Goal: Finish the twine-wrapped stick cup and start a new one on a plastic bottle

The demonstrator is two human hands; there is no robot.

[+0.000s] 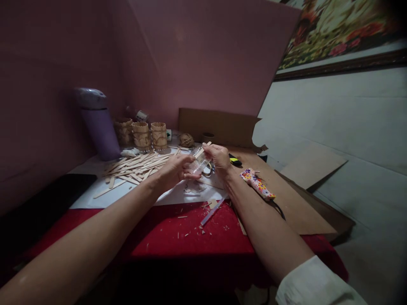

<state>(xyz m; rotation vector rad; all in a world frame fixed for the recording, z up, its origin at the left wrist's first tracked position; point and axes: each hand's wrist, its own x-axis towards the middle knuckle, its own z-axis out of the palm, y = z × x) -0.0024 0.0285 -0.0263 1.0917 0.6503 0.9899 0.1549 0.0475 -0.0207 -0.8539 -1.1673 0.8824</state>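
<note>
My left hand [178, 169] is closed around a clear plastic cup-like piece [194, 166], tilted above the white paper. In my right hand [219, 157], thumb and fingers pinch a wooden craft stick [203, 149], which lies against the side of the clear plastic. Whether the stick is fixed to the plastic I cannot tell. Left of my hands a loose pile of craft sticks [136, 169] is spread on the paper. A glue gun with a flowered cover [257, 184] rests on cardboard to the right of my right wrist. Nearer me lies a translucent glue stick [212, 212].
Several stick-covered cups [158, 136] stand at the back left beside a purple tumbler [100, 127]. Behind my hands are a twine ball [186, 140] and a tape roll [207, 137]. A yellow-and-black cutter [235, 160] lies on the cardboard [286, 203]. Wood scraps litter the red cloth [159, 233].
</note>
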